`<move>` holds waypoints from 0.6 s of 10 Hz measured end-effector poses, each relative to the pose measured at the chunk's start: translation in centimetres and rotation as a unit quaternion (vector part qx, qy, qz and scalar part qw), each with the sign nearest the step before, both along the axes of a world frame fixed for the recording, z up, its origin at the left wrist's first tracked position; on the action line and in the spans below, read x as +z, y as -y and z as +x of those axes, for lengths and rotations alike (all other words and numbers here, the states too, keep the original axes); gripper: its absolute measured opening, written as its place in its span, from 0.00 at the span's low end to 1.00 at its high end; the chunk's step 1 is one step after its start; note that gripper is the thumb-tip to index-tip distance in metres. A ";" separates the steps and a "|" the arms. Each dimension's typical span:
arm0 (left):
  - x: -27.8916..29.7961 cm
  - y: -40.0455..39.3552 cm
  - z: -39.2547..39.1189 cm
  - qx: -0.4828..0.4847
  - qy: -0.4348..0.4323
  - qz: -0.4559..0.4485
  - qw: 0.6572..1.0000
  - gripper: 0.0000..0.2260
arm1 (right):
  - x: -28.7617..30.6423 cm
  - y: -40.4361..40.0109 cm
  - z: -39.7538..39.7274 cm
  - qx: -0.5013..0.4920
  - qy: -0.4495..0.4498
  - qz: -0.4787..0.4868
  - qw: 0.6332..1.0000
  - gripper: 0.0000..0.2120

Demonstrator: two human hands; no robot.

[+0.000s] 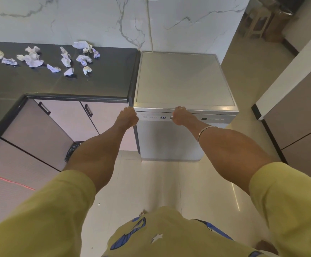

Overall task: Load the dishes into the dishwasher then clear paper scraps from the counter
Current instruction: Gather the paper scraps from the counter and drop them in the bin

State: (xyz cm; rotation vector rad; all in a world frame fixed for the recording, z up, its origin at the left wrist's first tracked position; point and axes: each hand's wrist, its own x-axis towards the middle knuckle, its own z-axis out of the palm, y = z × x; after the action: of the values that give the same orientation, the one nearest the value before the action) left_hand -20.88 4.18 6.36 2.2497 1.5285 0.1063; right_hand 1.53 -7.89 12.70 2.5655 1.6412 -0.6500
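We see the dishwasher (pixel 185 101) shut, standing just right of the counter (pixel 99 78). Left hand (pixel 127 116) grips the door's top left corner, fingers curled; right hand (pixel 179 115) grips the door's top edge near its middle. Paper scraps (pixel 65 58) lie along the counter's back edge, well apart from both hands.

A single wide-angle view looks from the person's head forward and steeply down, so both outstretched arms run up the middle of the picture to the dishwasher (pixel 185 93) just ahead. The dark surface (pixel 99 78) stretches off to the left, the floor (pixel 156 182) lies directly below, and the lens bends straight edges near the borders.
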 end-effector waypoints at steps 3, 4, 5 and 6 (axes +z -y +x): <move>3.4 0.3 -6.2 0.070 -0.010 0.047 0.996 0.17 | -1.6 -5.9 -4.4 0.124 0.070 0.032 0.989 0.21; 3.5 -0.8 -8.6 0.080 -0.011 0.062 0.995 0.17 | -1.3 -8.2 -7.2 0.157 0.080 0.022 0.984 0.21; 3.7 -1.8 -11.2 0.101 -0.023 0.084 0.991 0.15 | -1.4 -10.6 -10.1 0.191 0.071 0.042 0.978 0.20; 3.8 -2.4 -13.6 0.110 -0.031 0.092 0.989 0.15 | -1.2 -12.5 -12.9 0.221 0.082 0.051 0.970 0.20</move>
State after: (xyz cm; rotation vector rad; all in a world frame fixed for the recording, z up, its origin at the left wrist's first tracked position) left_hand -34.44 6.59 10.14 2.2320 1.8670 0.2527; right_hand -11.40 4.65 11.48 2.1197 2.1287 -0.3174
